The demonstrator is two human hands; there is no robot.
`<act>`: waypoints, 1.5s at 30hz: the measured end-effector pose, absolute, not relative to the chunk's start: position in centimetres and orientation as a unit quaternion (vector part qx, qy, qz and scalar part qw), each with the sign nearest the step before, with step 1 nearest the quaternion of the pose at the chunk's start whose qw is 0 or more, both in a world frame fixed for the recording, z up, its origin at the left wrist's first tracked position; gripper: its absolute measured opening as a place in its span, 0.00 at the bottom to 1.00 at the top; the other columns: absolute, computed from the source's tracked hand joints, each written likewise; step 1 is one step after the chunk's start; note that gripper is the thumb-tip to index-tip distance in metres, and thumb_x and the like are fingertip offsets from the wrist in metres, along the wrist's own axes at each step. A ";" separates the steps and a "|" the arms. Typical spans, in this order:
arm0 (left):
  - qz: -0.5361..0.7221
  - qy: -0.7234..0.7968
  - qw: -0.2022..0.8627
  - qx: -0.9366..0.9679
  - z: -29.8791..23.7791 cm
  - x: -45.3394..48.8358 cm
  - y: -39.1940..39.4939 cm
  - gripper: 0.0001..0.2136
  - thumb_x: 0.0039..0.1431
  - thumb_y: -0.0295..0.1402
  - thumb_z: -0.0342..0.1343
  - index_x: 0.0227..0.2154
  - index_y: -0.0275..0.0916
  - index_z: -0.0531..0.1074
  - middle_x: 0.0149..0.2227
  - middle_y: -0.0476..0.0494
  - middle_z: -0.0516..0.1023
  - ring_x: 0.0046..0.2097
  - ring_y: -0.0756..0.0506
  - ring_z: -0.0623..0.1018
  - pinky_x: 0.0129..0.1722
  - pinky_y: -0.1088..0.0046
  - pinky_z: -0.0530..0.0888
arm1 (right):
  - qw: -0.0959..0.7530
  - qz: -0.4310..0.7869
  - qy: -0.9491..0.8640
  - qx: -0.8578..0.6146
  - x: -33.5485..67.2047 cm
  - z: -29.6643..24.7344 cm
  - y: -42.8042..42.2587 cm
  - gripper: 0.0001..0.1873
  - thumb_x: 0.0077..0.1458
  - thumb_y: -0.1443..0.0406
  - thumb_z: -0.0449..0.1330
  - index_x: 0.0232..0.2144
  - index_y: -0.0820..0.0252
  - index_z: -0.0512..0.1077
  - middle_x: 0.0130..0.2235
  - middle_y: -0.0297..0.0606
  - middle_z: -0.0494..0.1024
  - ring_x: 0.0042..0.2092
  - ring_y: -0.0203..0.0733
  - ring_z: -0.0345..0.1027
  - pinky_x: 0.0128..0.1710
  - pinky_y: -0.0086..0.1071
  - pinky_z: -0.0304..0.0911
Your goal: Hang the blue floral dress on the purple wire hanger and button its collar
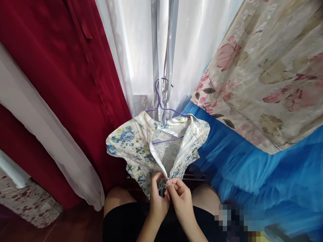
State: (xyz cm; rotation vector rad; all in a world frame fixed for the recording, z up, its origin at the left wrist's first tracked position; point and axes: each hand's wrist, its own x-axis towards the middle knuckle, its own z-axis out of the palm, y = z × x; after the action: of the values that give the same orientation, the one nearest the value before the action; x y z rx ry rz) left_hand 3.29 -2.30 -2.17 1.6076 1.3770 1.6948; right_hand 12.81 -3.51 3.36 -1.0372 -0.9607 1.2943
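A white short-sleeved garment (137,141) with blue and green flowers hangs on a purple wire hanger (159,97). Its opening is spread in a V that narrows toward my hands, and the hanger's lower bar shows inside. At the bottom of the V, my right hand (181,196) pinches a small zipper pull (168,179) between thumb and finger. Close beside it, my left hand (158,198) is closed on the fabric at the opening's edge; its fingertips are partly hidden. The garment's lower part disappears behind both hands.
A dark red drape (83,84) hangs at left beside a pale sheer length (63,144). White curtains (141,50) stand behind the hanger. To the right are a floral cloth (264,74) and blue tulle (247,168). My knees (118,198) flank the garment.
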 end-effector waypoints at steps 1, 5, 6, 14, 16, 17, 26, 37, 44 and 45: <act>0.596 0.494 0.242 0.585 -2.0 3.5 -2.1 0.20 0.59 0.28 0.60 0.54 0.42 0.69 0.50 0.38 0.76 0.50 0.39 0.78 0.50 0.63 0.75 | 0.572 0.558 -0.409 -0.441 12.7 3.5 -3.6 0.20 0.57 0.49 0.65 0.29 0.60 0.71 0.23 0.33 0.72 0.25 0.36 0.62 0.28 0.29 0.56; 0.563 0.486 0.262 0.615 -0.9 2.6 -1.0 0.06 0.62 0.28 0.56 0.41 0.40 0.73 0.37 0.44 0.79 0.39 0.43 0.79 0.42 0.69 0.75 | 0.561 0.574 -0.406 -0.437 12.8 4.8 -3.2 0.20 0.57 0.50 0.65 0.25 0.60 0.70 0.18 0.32 0.70 0.22 0.35 0.60 0.26 0.30 0.57; 0.554 0.483 0.260 0.626 -0.6 2.2 -0.8 0.03 0.63 0.29 0.55 0.39 0.40 0.73 0.34 0.45 0.78 0.37 0.44 0.78 0.41 0.70 0.74 | 0.565 0.570 -0.398 -0.443 12.9 5.4 -2.7 0.21 0.56 0.51 0.65 0.23 0.59 0.69 0.16 0.30 0.68 0.20 0.34 0.56 0.25 0.29 0.55; 0.501 0.485 0.226 0.680 0.3 0.1 -1.5 0.08 0.64 0.31 0.55 0.28 0.41 0.66 0.27 0.49 0.71 0.31 0.47 0.75 0.34 0.74 0.70 | 0.650 0.508 -0.437 -0.358 12.1 16.8 5.6 0.21 0.54 0.57 0.66 0.15 0.60 0.68 0.13 0.28 0.63 0.17 0.28 0.47 0.19 0.28 0.46; 0.492 0.483 0.220 0.690 0.0 0.1 -1.8 0.10 0.65 0.31 0.55 0.27 0.41 0.65 0.26 0.49 0.70 0.30 0.47 0.74 0.33 0.74 0.69 | 0.672 0.505 -0.444 -0.309 11.9 20.2 7.4 0.17 0.52 0.59 0.66 0.18 0.61 0.71 0.15 0.27 0.65 0.17 0.27 0.47 0.18 0.27 0.45; 0.491 0.485 0.219 0.690 -0.3 0.0 -1.9 0.10 0.65 0.31 0.55 0.27 0.41 0.65 0.26 0.50 0.70 0.30 0.47 0.74 0.33 0.74 0.69 | 0.679 0.506 -0.443 -0.295 11.8 21.6 7.9 0.14 0.52 0.59 0.66 0.20 0.61 0.73 0.16 0.27 0.66 0.16 0.27 0.47 0.17 0.27 0.44; 0.567 0.460 0.199 0.653 3.9 -2.1 -0.3 0.10 0.67 0.31 0.54 0.49 0.44 0.73 0.40 0.44 0.79 0.43 0.44 0.79 0.46 0.70 0.75 | 0.631 0.513 -0.486 -0.320 12.5 21.1 6.2 0.12 0.53 0.58 0.65 0.27 0.61 0.74 0.15 0.26 0.68 0.17 0.28 0.52 0.17 0.25 0.47; 0.478 0.311 -0.144 0.808 24.2 -1.7 7.0 0.05 0.68 0.30 0.54 0.37 0.40 0.75 0.34 0.47 0.80 0.38 0.45 0.77 0.46 0.64 0.70 | 0.635 0.433 -0.559 -0.310 13.3 21.1 6.2 0.16 0.59 0.55 0.63 0.27 0.58 0.68 0.17 0.23 0.59 0.19 0.29 0.46 0.20 0.26 0.42; 0.753 0.383 0.003 0.535 23.7 -7.7 8.7 0.08 0.65 0.37 0.59 0.33 0.37 0.75 0.29 0.49 0.74 0.33 0.50 0.74 0.36 0.75 0.71 | 0.562 0.491 -0.579 -0.329 13.5 17.6 7.0 0.16 0.55 0.57 0.64 0.22 0.58 0.65 0.16 0.21 0.55 0.20 0.28 0.41 0.20 0.27 0.39; 0.793 0.384 0.058 0.469 22.9 -9.3 9.3 0.09 0.62 0.37 0.61 0.31 0.37 0.74 0.28 0.50 0.73 0.32 0.51 0.74 0.36 0.76 0.71 | 0.547 0.505 -0.582 -0.328 13.7 17.4 6.6 0.16 0.55 0.58 0.64 0.22 0.58 0.65 0.17 0.21 0.55 0.20 0.28 0.41 0.21 0.27 0.39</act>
State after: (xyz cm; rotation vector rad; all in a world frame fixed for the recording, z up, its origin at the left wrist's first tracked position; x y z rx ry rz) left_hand -9.33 9.29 22.86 1.4215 1.1640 2.4033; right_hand 13.75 6.55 17.43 -0.7766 -1.3789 1.1959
